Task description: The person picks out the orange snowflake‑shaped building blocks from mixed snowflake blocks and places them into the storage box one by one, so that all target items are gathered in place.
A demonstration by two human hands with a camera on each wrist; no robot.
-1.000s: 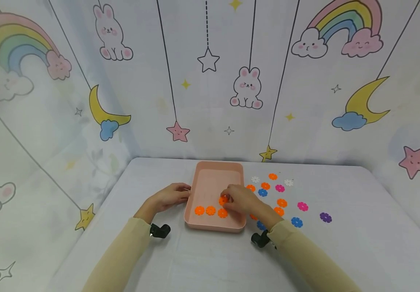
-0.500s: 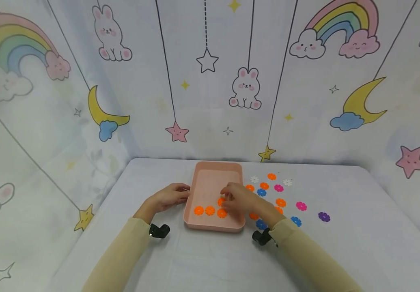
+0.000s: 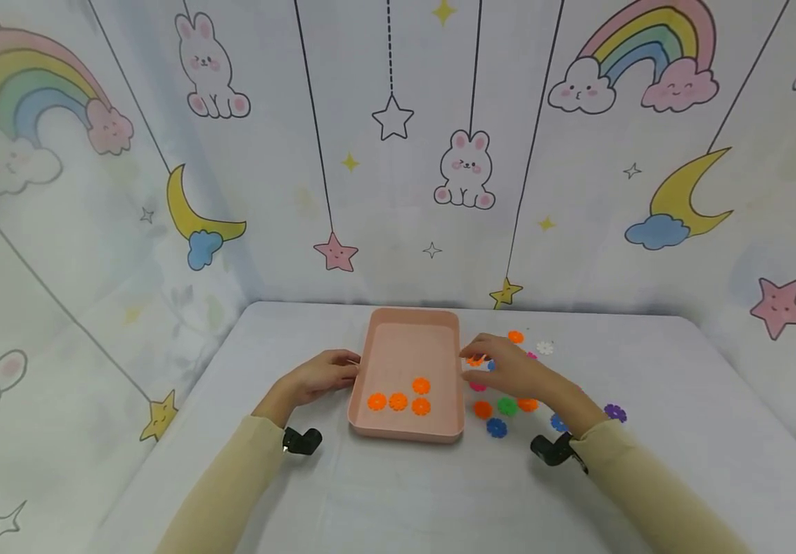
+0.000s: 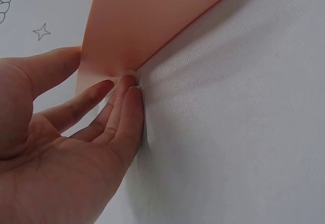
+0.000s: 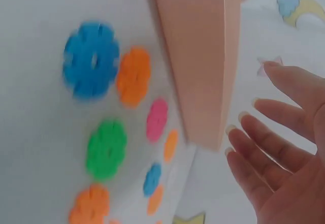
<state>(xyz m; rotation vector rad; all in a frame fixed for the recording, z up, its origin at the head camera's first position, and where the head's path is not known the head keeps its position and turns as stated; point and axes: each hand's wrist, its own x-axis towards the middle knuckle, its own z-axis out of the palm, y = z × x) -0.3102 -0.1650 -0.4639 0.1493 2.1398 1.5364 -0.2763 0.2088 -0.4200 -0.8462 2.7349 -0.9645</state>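
A pink tray [image 3: 407,346] lies on the white table, with several orange flower-shaped plastic pieces [image 3: 398,402] near its front end. At the tray's left side, my left hand [image 3: 318,375] rests its fingertips against the outer wall; the left wrist view shows the thumb touching the edge of the tray [image 4: 147,26] and the other fingers fairly straight. My right hand [image 3: 504,368] hovers just past the tray's right rim, over loose flower pieces. Seen from the right wrist, its fingers [image 5: 271,155] are spread and hold nothing. The hand and forearm hide some of the loose pieces.
Right of the tray are scattered loose flower pieces: a green one [image 3: 507,406], a blue one [image 3: 497,428], a purple one [image 3: 615,413], a white one [image 3: 545,348] and several orange ones. A patterned curtain [image 3: 398,215] hangs behind the table.
My right hand has let go of an orange flower piece in the tray and moved right, out over the loose pieces. The left hand stays at the tray's left side.
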